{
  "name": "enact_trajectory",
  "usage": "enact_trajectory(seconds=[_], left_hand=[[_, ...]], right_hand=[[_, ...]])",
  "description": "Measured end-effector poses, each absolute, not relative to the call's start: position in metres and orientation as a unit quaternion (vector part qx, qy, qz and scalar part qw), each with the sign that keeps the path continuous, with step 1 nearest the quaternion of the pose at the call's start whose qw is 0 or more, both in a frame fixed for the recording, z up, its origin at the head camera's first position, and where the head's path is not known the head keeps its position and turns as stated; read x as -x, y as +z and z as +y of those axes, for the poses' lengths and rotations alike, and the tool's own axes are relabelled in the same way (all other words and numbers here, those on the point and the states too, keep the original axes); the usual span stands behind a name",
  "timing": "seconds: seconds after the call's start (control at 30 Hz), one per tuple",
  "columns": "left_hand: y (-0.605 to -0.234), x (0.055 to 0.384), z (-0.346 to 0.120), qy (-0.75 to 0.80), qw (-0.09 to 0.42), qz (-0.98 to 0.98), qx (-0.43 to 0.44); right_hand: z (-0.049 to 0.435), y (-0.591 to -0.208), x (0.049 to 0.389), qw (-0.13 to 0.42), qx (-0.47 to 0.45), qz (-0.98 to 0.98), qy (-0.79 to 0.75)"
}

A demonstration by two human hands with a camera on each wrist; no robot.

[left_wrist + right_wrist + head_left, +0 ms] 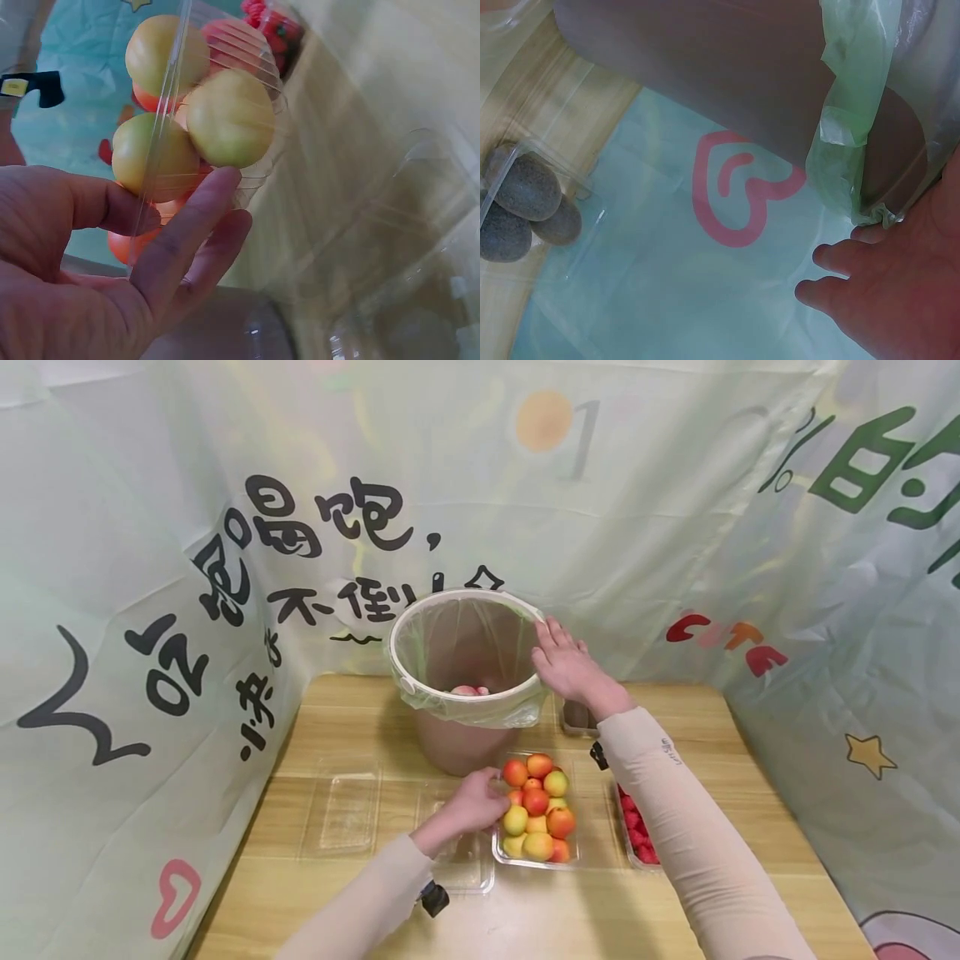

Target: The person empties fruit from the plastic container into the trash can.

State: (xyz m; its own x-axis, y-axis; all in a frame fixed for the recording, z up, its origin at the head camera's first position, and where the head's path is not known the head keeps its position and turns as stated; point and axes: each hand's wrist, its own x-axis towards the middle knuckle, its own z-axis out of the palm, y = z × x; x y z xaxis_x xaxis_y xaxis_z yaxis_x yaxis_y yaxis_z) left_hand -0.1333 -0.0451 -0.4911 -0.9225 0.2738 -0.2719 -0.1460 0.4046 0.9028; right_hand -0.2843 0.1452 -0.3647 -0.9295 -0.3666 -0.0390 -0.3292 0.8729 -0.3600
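Tray (537,864) | left edge in left hand (471,803) | bin (465,742) touching right hand (567,664)

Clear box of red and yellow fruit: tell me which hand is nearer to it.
Left. The left hand grips the left edge of the clear box; the right hand is up at the rim of the bin, apart from the box.

Booth-like curtained space; wider premises cannot be determined.
Pale printed sheets (645,543) stand to the left, rear and right of a wood-grain table (727,777). They bear large Chinese lettering (367,514), the word "CUTE" (742,635), a pink heart (176,897) and a yellow star (870,756). Folds and creases indicate hung fabric, screening off whatever lies behind.
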Motion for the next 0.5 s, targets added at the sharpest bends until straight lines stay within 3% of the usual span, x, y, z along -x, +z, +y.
enact_trajectory(seconds=[0.5], left_hand=[[-0.448, 0.13, -0.069, 0.535, 0.147, 0.827, -0.092]], right_hand=[[0.147, -0.366, 0.285, 0.054, 0.18, 0.966, -0.179]])
